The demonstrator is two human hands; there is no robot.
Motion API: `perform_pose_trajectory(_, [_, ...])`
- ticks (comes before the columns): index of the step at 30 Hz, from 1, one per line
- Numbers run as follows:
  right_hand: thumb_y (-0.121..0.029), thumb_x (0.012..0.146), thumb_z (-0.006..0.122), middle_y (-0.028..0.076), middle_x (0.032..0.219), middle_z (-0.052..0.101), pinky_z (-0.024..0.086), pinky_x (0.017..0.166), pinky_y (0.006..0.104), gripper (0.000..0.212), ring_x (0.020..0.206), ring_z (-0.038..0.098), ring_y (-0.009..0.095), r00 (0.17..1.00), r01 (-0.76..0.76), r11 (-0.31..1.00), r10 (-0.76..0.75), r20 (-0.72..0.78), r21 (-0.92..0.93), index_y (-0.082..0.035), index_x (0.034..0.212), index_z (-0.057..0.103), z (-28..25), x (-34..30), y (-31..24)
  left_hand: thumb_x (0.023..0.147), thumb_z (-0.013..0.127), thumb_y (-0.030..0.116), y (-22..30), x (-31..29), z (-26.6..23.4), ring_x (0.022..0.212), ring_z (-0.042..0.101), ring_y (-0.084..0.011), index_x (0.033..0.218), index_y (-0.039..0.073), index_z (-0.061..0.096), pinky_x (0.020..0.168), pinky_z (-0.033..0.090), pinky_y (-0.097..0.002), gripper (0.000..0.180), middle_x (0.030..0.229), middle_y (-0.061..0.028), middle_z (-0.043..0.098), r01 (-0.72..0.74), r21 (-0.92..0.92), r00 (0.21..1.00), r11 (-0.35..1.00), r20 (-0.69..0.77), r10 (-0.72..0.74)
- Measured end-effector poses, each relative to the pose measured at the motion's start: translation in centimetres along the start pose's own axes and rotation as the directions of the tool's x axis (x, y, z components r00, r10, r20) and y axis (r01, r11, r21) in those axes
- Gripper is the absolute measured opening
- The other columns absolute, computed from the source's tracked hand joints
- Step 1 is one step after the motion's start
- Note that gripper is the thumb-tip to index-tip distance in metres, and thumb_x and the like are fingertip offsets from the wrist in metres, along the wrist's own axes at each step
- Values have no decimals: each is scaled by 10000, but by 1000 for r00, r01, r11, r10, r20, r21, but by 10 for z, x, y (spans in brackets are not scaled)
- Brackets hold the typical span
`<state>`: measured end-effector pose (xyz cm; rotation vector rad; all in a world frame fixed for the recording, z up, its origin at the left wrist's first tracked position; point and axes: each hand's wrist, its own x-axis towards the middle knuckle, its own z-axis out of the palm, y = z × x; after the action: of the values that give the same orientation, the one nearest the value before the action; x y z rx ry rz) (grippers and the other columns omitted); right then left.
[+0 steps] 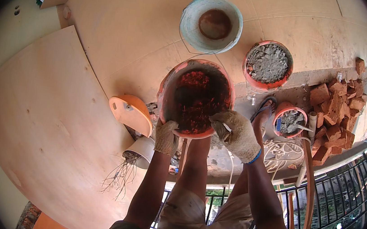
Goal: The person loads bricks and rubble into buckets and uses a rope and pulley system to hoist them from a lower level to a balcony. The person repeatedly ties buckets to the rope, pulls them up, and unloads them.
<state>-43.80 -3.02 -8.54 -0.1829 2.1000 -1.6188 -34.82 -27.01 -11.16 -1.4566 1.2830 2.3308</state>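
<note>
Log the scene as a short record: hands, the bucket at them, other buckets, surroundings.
Left hand: gloved, gripping the large bucket at its near left rim
Right hand: gloved, at the near right rim; small white thing by its fingers
Large bucket: reddish, dark red inside
Beyond: blue bucket, brown inside
Ahead right: red bucket, grey mix inside
Right side: small bucket, also grey-filled; bricks; cord
Left side: board; orange tub

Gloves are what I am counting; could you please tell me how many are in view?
2: one glove on the left hand, one on the right hand, both at the near side of the reddish bucket.
</note>
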Motion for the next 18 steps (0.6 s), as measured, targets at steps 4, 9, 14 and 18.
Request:
perform_pose_trajectory(4, [-60,950,745,155,1066,750,578,863,397,185,985,735,311,929,-87,962,-16,-370,-258,-34,1134,746,-1,36,-15,781,525,-49,44,63,68,994,610,-114,1444,-8,579,891,521,-270,666,1231,-28,651,-94,117,994,989,61,87])
perform_pose_trajectory(9, [-270,920,809,214,1185,701,565,900,433,570,1064,699,351,773,-284,905,20,-634,-318,-16,1379,586,-16,130,58,753,551,-9,40,184,130,984,596,-157,1421,22,592,837,529,-305,670,1169,-75,636,-268,166,960,949,132,248])
perform_pose_trajectory(14, [-379,949,689,307,1230,677,544,959,563,612,1146,672,467,909,-374,763,188,-372,-528,36,1371,532,14,221,111,815,704,213,23,303,80,1134,678,-403,1509,70,510,987,556,-501,735,1290,-204,664,128,739,983,661,-184,15])
perform_pose_trajectory(18, [-404,914,709,337,1169,705,562,961,532,713,1116,699,469,804,-592,683,465,-371,-426,62,1398,473,21,236,183,855,785,476,-9,289,102,1408,489,-486,1632,73,261,1081,493,-568,1020,1625,-240,342,157,872,941,464,-274,197])
